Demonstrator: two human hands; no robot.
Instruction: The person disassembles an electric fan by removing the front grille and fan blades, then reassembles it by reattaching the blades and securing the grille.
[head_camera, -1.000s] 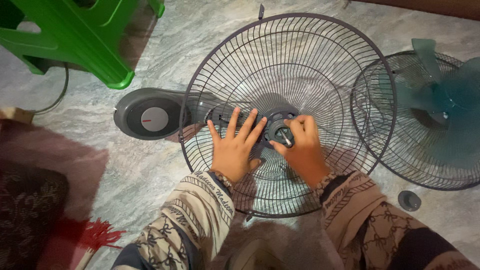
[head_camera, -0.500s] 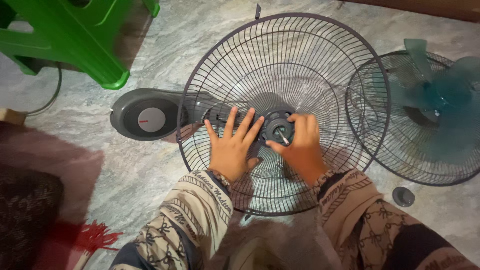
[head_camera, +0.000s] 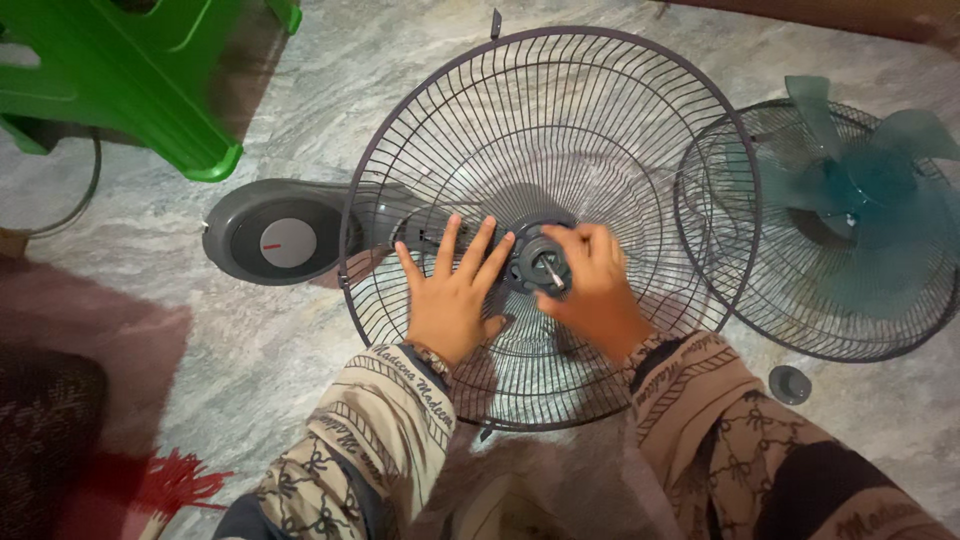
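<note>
Grey wire rear fan guard (head_camera: 560, 130) lies on the marble floor (head_camera: 300, 350) — left hand (head_camera: 450, 295) flat, fingers spread on it; right hand (head_camera: 590, 285) fingers pinch the dark round hub nut (head_camera: 530, 262). Looks like unscrewing — needs steady twisting.

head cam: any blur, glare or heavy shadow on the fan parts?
Head view: rear grille and both hands, left hand, right hand, sharp; teal blade soft and smeared at right; no strong glare on marble floor; bottom edge and lower-left corner dim.
</note>
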